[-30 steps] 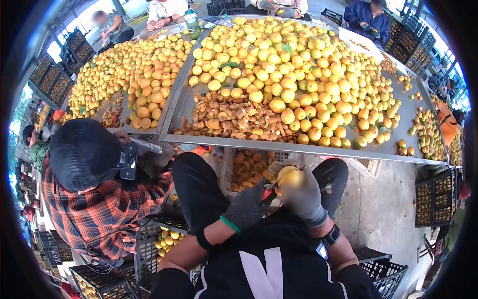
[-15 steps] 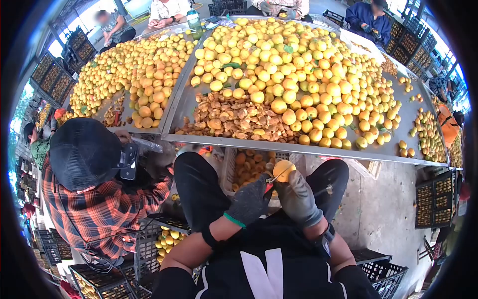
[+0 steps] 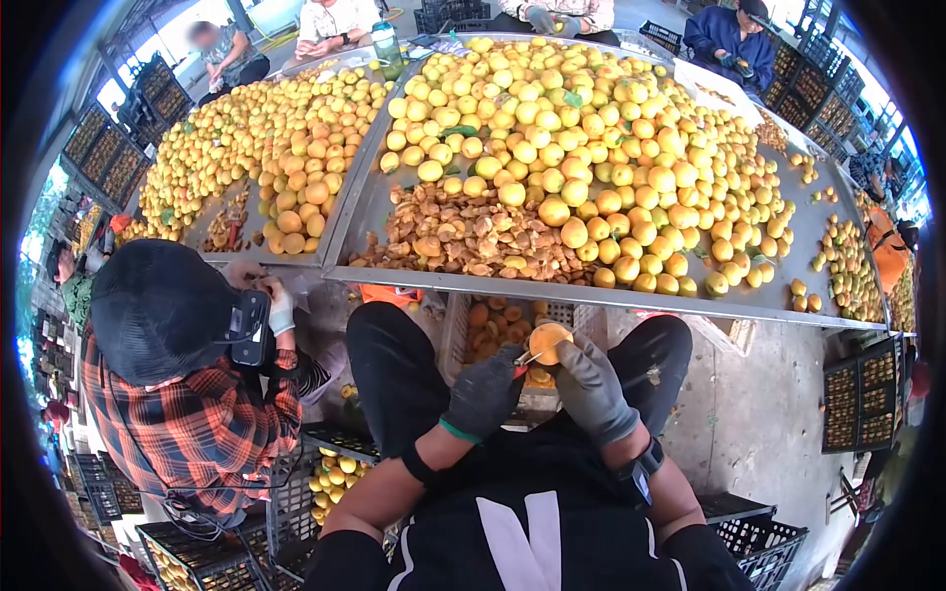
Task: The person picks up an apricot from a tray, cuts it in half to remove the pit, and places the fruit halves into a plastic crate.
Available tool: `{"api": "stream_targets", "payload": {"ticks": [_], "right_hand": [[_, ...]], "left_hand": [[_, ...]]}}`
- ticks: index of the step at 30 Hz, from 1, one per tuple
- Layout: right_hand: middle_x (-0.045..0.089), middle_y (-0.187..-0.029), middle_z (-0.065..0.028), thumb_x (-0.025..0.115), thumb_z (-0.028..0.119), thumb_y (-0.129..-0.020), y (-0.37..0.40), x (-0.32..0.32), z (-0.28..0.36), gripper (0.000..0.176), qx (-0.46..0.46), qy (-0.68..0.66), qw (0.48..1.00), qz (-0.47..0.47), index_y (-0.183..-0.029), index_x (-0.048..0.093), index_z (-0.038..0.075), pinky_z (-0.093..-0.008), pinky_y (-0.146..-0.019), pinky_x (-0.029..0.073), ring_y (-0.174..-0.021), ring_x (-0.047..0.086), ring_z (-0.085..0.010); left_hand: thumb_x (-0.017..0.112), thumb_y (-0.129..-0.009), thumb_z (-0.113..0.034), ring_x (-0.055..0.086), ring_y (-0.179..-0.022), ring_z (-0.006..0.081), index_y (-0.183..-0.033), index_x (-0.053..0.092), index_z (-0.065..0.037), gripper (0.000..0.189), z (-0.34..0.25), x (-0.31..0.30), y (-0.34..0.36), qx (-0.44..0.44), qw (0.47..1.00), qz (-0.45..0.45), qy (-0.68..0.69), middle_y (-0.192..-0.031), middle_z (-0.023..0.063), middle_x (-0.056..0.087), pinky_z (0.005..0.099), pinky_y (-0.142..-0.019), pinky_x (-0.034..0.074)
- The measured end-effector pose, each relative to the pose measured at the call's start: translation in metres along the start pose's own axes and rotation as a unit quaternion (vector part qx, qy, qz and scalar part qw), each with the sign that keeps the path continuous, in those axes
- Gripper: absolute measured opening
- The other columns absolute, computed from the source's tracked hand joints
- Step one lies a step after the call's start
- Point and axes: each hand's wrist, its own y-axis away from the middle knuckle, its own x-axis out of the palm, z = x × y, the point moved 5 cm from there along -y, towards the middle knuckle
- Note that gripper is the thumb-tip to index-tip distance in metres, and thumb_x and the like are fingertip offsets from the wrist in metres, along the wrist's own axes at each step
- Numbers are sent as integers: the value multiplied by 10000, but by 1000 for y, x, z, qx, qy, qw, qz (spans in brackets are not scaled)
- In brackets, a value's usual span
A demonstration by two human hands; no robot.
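Observation:
My left hand, in a dark knit glove with a green cuff, is closed around the red handle of a small knife. Its thin blade meets the lower left of a yellow-orange apricot. My right hand, in a grey glove, grips that apricot from the right with fingers and thumb. Both hands are between my knees, above a light plastic crate that holds apricot halves. Part of the crate is hidden by my hands and legs.
A metal table ahead bears a large apricot heap and a pile of brownish pits and scraps. On my left sits a person in a plaid shirt. Black crates stand on both sides. Several people sit across the table.
The apricot and both hands have shifted slightly left and down, the blade still against the fruit. The neighbour on the left has raised a gloved hand beside their head-worn device.

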Motion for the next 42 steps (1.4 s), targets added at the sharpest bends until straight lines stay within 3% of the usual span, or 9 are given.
{"api": "stream_targets", "payload": {"ticks": [4,10,12,20,26,29,36,38,42], "right_hand": [[592,-1148,-94,516,350,-938,-7,-28,-15,446,40,-135,990,-7,-1243,491,25,-293,-820,471,-1046,571,-187],[596,-1078,-104,488,432,-919,12,-5,-20,416,179,-221,958,-44,-1186,484,113,-276,-618,434,-870,575,-185],[589,-1073,-88,459,401,-942,20,0,-8,381,-56,183,981,28,-1166,485,94,-272,-642,467,-955,581,-182],[582,-1128,-101,548,179,-932,28,-17,-24,310,-43,430,899,78,-1179,487,1,-321,-868,490,-992,601,-222],[551,-1146,-221,474,175,-942,24,-14,-21,346,-90,338,935,-52,-1233,484,-10,-362,-959,414,-1101,536,-327],[544,-1141,-231,452,148,-927,19,-10,-11,347,-169,530,822,-123,-1224,490,-29,-372,-952,416,-1091,535,-353],[549,-1140,-239,476,141,-898,13,-5,1,384,-134,493,849,-138,-1209,472,-84,-400,-957,414,-1073,544,-369],[579,-1102,-215,485,137,-903,14,-8,-3,362,-316,630,691,-162,-1199,476,-71,-373,-950,426,-1049,567,-357],[593,-1083,-191,509,120,-896,-3,-14,10,369,-200,555,805,-58,-1223,468,-46,-365,-928,450,-1050,582,-327]], "left_hand": [[604,-894,-250,635,-788,372,-1031,558,-60,238,-5,-16,-2,-131,978,22,163,-838,168,644,420,-660,501],[743,-772,-344,637,-933,322,-1187,511,-60,554,-15,-41,-19,13,981,17,194,-993,142,635,399,-765,515],[751,-739,-407,637,-930,336,-1218,501,-66,639,-18,-42,-22,23,984,44,171,-1007,149,632,401,-774,516],[793,-650,-484,655,-857,332,-1218,555,-97,728,-35,-28,-22,115,974,180,74,-1001,145,647,390,-748,535],[736,-726,-457,649,-773,326,-1184,588,-124,586,-28,-11,-13,126,978,121,110,-972,128,642,402,-665,521],[757,-737,-358,644,-830,329,-1176,593,-102,534,-27,-10,-11,121,967,27,224,-989,134,645,401,-711,521],[768,-745,-242,619,-1028,269,-1198,570,-42,534,-29,-7,-8,36,950,62,303,-1177,132,620,352,-918,461],[758,-761,-210,621,-1021,249,-1194,569,-38,503,-26,-7,-11,-14,937,72,340,-1155,127,629,343,-914,462],[716,-805,-211,643,-935,247,-1129,587,-31,393,-16,-13,-21,-86,918,100,375,-1019,130,653,352,-796,496]]}}
